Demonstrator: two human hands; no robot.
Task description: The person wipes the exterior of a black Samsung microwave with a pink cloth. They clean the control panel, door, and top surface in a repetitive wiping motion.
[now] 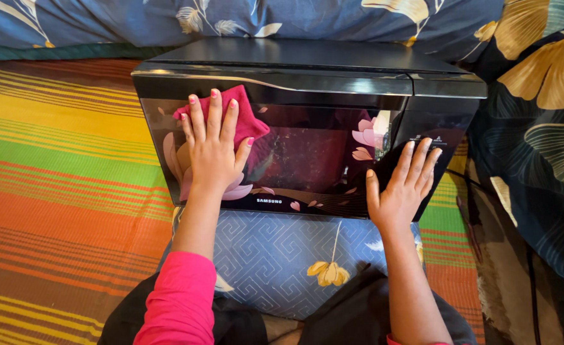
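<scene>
Right, status from the head view:

- Microwave: black, glossy door with pink flower print, sits on a blue patterned cushion in front of the person. Door faces up toward the camera and looks closed.
- Left hand: fingers spread flat, palm down, pressing a cloth against the upper left part of the door glass. No pinch or grip, just flat pressure. Pink sleeve on that arm.
- Cloth: dark pink, crumpled, mostly under the left fingers; a corner sticks out to the right of the hand, touching the glass.
- Right hand: open, fingers together and extended, laid flat on the lower right of the front face, over the seam between door and control panel. Holds nothing; thumb spread to the left on the glass.
- Hands are well apart, one at each side of the door.
- Door's middle pane is bare between the hands, reddish reflection in it.
- Striped mat (yellow, green, orange, red) lies under and left of the cushion.
- Blue bedding with leaf print runs behind the microwave and down the right side.
- Dark cord runs along the right, near the bedding; can't tell where it ends.
- Person's dark clothing shows at the bottom edge, just below the cushion.
</scene>
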